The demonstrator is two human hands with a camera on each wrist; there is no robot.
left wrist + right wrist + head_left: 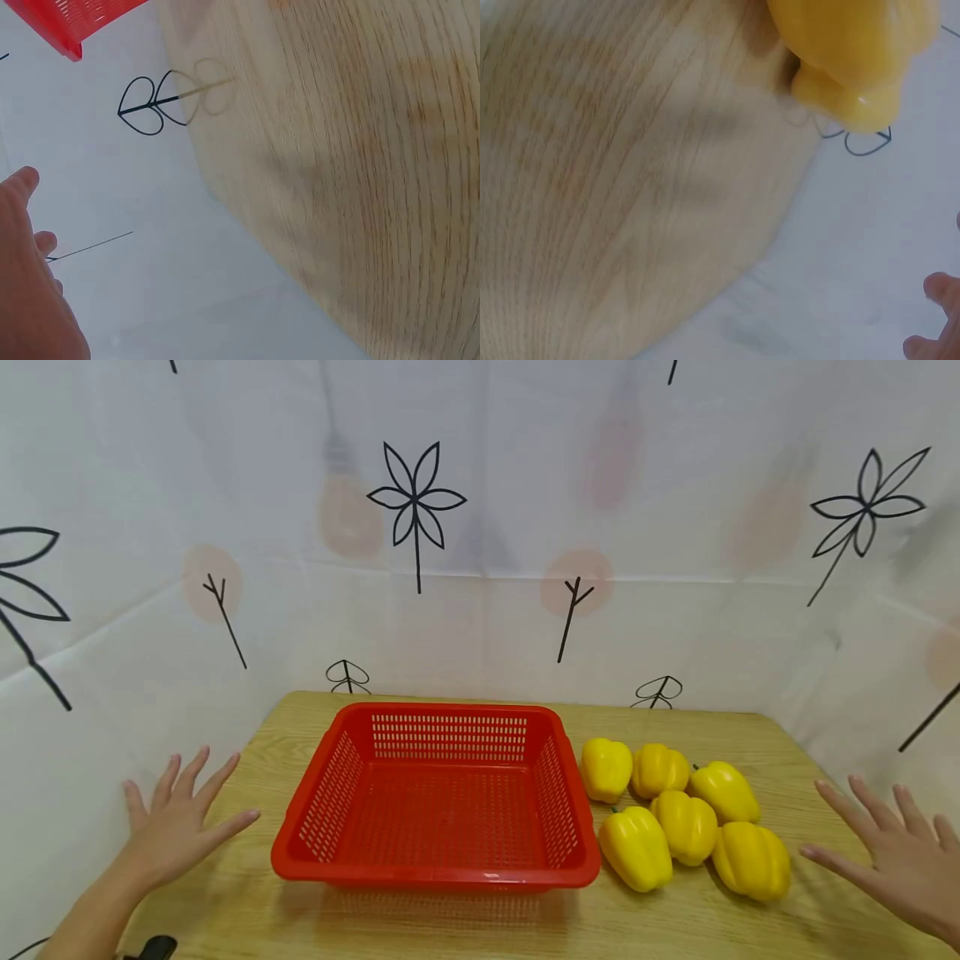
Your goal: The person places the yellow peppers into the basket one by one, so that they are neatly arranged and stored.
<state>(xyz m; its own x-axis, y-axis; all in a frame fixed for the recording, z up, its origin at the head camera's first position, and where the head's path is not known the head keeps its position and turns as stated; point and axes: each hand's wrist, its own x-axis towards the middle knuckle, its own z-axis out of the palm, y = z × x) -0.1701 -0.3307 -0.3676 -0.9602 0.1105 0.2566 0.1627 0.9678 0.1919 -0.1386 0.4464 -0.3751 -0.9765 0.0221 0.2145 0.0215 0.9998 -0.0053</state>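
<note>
My left hand (168, 831) is held with its fingers spread, left of a red plastic basket (435, 878), and grips nothing. Part of that hand (34, 277) also shows at the edge of the left wrist view. On the far right, my right hand (896, 860) has its fingers spread too, with nothing in it. Nearest to it is a yellow bell pepper (752, 862), a short gap away. Several more yellow bell peppers (684, 827) lie grouped between the basket and that hand. The basket has slotted walls, and no peppers are seen inside.
A wooden table (420, 935) carries the basket and peppers. White cloth (480, 627) printed with plant drawings hangs behind and along both sides. A small black object (157, 947) shows near the left wrist at the bottom edge.
</note>
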